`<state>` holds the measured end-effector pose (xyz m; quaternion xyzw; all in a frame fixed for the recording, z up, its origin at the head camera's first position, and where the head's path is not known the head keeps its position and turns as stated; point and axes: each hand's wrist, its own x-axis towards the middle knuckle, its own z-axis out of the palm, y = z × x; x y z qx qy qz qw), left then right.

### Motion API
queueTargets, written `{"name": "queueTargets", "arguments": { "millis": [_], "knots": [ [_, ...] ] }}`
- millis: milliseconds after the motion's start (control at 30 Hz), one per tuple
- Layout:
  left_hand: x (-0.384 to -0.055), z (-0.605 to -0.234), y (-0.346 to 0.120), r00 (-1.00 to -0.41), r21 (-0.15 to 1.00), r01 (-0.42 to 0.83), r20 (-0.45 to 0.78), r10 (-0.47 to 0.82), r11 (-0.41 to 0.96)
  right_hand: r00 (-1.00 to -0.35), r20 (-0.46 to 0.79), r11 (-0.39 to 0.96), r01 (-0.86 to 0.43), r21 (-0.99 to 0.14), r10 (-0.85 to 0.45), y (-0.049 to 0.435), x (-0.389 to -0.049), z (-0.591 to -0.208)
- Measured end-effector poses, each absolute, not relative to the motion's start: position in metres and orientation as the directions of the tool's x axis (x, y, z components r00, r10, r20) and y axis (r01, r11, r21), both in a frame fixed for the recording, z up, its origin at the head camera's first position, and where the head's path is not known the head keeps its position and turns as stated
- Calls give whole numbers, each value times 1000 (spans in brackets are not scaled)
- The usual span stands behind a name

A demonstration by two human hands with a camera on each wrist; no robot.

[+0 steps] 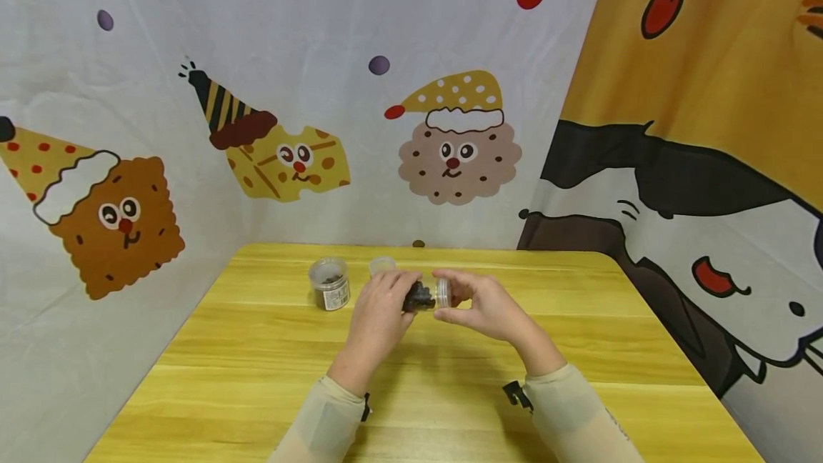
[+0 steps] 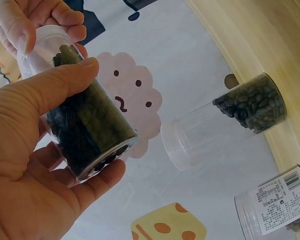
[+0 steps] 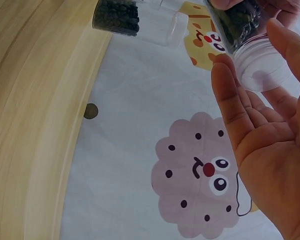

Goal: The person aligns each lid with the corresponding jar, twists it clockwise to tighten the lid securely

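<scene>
My left hand grips a clear plastic jar of dark, bean-like pieces, its thumb across the side and its fingers beneath. The jar is tipped over above the table, its top toward the right. At that end, my right hand holds the clear ridged lid between thumb and fingers. A similar tall jar, partly filled with dark pieces, stands at the back of the table, mostly hidden behind my left hand in the head view. Left of it stands a wider, shorter jar with a white barcode label.
The wooden table reaches back to a hanging cloth printed with cartoon snack faces. On the right hangs a cloth with larger cartoon figures. A black strap hangs by my right sleeve.
</scene>
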<state>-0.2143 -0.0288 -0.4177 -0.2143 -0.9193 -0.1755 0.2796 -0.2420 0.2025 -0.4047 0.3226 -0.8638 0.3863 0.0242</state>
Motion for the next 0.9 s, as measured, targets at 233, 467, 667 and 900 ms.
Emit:
{"name": "queueTargets", "arguments": {
  "millis": [233, 467, 667, 900],
  "knots": [
    [-214, -418, -29, -746, 203, 498, 596, 298, 843, -793, 281, 483, -566, -668, -541, 204, -243, -406],
    [-213, -418, -29, -755, 205, 494, 584, 299, 845, -802, 261, 488, -547, -680, -536, 205, -243, -407],
    [-214, -419, -29, -763, 214, 486, 577, 291, 848, -803, 302, 494, -565, -661, -514, 204, -242, -408],
    [-214, -420, -31, -771, 231, 484, 569, 287, 844, -786, 337, 473, -591, -653, -518, 204, -241, -407]
  ]
}}
